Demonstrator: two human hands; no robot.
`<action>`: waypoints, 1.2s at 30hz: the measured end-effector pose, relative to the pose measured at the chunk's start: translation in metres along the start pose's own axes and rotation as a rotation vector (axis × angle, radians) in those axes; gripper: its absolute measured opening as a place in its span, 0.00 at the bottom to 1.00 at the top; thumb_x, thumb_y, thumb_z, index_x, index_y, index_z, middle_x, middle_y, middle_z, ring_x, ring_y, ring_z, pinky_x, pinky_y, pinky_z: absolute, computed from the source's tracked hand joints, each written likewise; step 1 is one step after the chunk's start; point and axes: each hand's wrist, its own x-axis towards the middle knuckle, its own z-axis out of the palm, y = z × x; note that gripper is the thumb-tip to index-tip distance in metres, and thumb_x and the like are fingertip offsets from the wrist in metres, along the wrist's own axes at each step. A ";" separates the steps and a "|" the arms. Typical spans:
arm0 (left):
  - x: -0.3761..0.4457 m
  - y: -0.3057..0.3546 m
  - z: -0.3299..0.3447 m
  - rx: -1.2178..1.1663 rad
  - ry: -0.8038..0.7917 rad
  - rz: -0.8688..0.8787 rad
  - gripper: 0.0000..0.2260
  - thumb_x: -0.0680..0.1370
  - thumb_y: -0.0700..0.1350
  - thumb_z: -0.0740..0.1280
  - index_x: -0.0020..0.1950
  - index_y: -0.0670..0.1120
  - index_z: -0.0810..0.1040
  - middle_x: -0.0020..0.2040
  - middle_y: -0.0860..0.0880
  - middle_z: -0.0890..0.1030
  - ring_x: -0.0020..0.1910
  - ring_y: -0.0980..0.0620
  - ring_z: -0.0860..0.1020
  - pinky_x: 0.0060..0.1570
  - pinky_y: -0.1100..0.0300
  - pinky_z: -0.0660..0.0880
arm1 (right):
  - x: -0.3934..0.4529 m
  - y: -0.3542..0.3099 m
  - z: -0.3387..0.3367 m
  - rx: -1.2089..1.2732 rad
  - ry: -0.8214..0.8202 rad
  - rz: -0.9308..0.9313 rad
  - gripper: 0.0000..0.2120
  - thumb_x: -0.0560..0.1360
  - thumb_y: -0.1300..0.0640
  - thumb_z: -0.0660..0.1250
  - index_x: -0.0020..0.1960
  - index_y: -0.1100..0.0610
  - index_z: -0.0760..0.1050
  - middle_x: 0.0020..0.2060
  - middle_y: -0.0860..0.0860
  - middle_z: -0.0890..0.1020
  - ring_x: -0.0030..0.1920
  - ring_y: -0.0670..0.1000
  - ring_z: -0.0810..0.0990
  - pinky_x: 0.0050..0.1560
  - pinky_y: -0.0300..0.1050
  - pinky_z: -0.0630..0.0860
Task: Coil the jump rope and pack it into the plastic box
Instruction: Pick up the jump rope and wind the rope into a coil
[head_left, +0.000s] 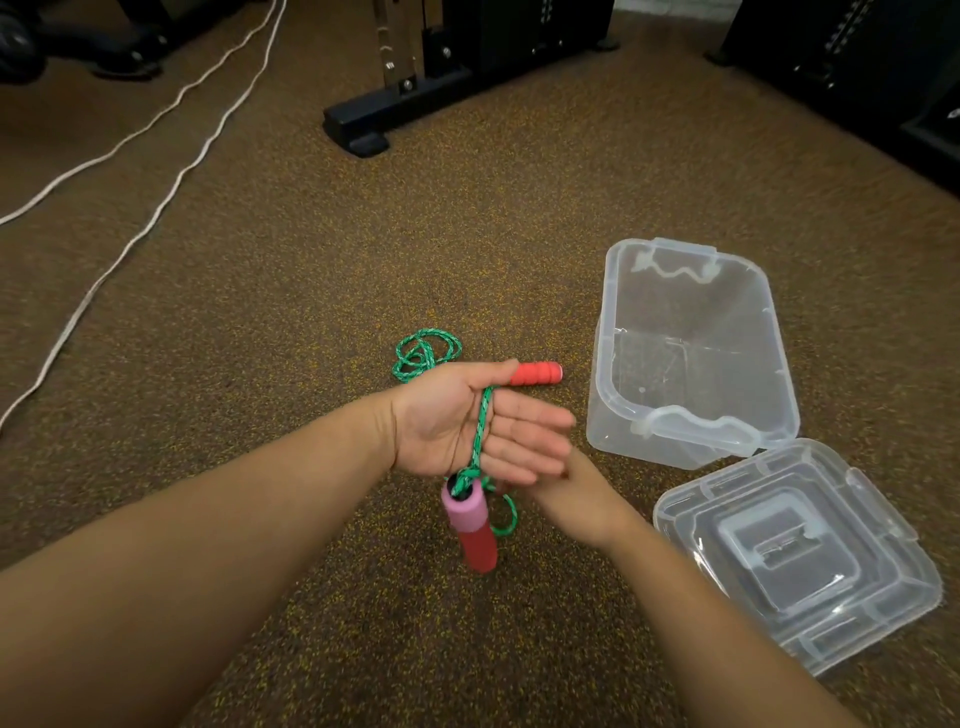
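Green cord (482, 426) of the jump rope runs across the flat-open left hand (467, 421), likely as a form for coiling; one red handle (475, 535) dangles below. Right hand (576, 499) sits underneath, grip hidden. Plastic box (769, 312) waits open on the floor nearby.

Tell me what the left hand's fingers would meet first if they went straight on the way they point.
The left hand points its fingers right, toward the open plastic box. Its near wall looks first in line, though the hand may be held above the rim; depth is unclear.
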 end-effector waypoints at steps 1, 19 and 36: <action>0.000 0.003 -0.002 -0.038 0.048 0.051 0.28 0.79 0.57 0.50 0.50 0.40 0.84 0.45 0.41 0.85 0.45 0.45 0.84 0.50 0.52 0.79 | -0.004 0.002 0.000 -0.044 0.030 0.007 0.09 0.75 0.63 0.63 0.54 0.55 0.76 0.44 0.53 0.83 0.45 0.50 0.81 0.49 0.48 0.76; 0.010 0.012 -0.018 0.093 0.406 0.224 0.36 0.80 0.61 0.41 0.53 0.35 0.80 0.40 0.39 0.84 0.37 0.47 0.81 0.38 0.60 0.78 | -0.009 -0.063 0.001 -0.380 0.168 -0.464 0.14 0.78 0.48 0.56 0.42 0.50 0.77 0.35 0.34 0.78 0.42 0.37 0.77 0.49 0.44 0.72; -0.017 0.002 -0.005 0.319 -0.079 -0.072 0.20 0.78 0.53 0.57 0.44 0.43 0.84 0.30 0.46 0.83 0.31 0.50 0.83 0.37 0.59 0.80 | 0.025 -0.061 -0.017 0.006 0.284 -0.183 0.13 0.80 0.53 0.60 0.36 0.50 0.71 0.27 0.41 0.71 0.32 0.43 0.68 0.38 0.42 0.67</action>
